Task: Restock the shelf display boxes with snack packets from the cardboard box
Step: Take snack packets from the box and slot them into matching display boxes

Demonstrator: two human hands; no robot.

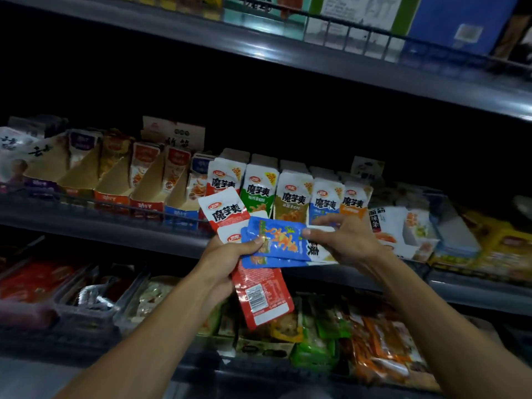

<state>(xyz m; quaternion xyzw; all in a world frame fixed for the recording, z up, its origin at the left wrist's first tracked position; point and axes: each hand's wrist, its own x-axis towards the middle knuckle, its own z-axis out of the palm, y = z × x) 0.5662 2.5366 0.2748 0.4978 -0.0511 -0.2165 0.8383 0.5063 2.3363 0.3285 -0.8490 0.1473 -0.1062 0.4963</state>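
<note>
**Q:** Packets in hand: how do they handle, and where is hold taken?

**A:** Light, thin, flexible sachets with a glossy film that looks slippery; stacked loosely, I judge they would slide over one another. My left hand grips a fanned bundle of snack packets, thumb pressed on top and fingers curled beneath. My right hand pinches the right edge of the blue packet, which lies uppermost in the fan. The sealed flat margin is the sensible place to take hold; squeezing the filled middle could crease the contents.

**Q:** Where do the other packets lie relative to the grip?

**A:** A red packet hangs below my left grip, back face outward with a barcode panel showing. White-and-red packets project above it. Just beyond both hands stand the shelf display boxes, a row of upright packs on the middle shelf. The cardboard box is not in view.

**Q:** What writing can be read?

**A:** The packets above the left grip and the boxed rows behind them carry large characters reading 魔芋爽 under a small red oval logo; a yellow corner flash on several reads "20%". Colour bands differ by box: red, green, olive, blue, orange. Print on the blue packet is too blurred to read.
</note>
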